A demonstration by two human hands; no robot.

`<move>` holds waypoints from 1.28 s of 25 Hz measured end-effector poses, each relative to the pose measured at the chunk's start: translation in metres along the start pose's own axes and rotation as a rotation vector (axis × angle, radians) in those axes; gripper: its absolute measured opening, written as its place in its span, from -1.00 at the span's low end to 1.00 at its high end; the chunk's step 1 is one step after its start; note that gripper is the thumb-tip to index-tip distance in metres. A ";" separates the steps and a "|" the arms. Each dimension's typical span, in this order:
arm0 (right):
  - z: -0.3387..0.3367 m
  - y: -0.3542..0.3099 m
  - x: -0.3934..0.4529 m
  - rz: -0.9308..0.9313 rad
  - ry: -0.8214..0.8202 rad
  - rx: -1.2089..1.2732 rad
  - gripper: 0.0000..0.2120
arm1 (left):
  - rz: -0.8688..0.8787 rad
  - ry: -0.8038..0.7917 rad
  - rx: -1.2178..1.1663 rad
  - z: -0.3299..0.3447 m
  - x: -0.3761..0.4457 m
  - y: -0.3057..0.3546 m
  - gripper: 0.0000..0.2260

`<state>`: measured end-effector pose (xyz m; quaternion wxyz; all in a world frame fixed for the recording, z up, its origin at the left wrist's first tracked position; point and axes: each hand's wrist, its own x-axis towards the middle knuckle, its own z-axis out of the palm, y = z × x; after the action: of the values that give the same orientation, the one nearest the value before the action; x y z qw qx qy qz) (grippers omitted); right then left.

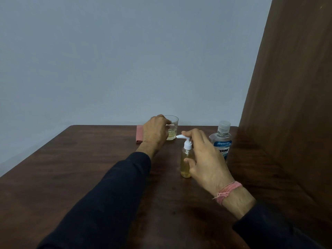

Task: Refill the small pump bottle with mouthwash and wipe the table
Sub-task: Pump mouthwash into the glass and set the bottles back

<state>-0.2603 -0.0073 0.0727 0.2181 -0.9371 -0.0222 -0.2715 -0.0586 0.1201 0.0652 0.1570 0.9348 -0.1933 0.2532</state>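
Both hands working at the table!
Right hand (203,155) is gripping the pump bottle (186,159); left hand (156,132), at ten o'clock, is clasping the glass (172,128).

The scene is dim and flat, with a cool bluish cast on the wall (125,60). Soft light seems to come from above and the left, though its source is out of frame. The table (71,168) shows faint sheen and dark shadow at the right. Detail is soft; edges bow slightly.
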 end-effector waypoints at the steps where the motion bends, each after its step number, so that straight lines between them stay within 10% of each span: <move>1: 0.000 0.000 0.000 -0.011 0.006 -0.001 -0.26 | 0.001 -0.009 0.005 0.003 0.007 0.000 -0.68; 11: 0.001 0.004 0.006 0.031 -0.008 -0.007 -0.24 | -0.005 -0.051 0.060 0.032 0.053 -0.007 -0.68; 18: 0.003 0.003 0.004 0.035 0.003 0.004 -0.25 | -0.006 0.038 -0.331 0.012 -0.019 -0.014 -0.49; 24: -0.003 -0.003 0.007 0.093 -0.060 0.001 -0.20 | 0.051 -0.477 -0.785 -0.021 -0.126 -0.014 -0.46; 32: -0.021 -0.017 0.006 0.086 -0.167 -0.112 -0.24 | -0.012 -0.249 -0.684 -0.018 -0.147 0.024 -0.54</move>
<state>-0.2680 -0.0014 0.0983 0.1740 -0.9674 0.0151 -0.1835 -0.1939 0.1475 0.0065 0.4373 0.8531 -0.2787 0.0574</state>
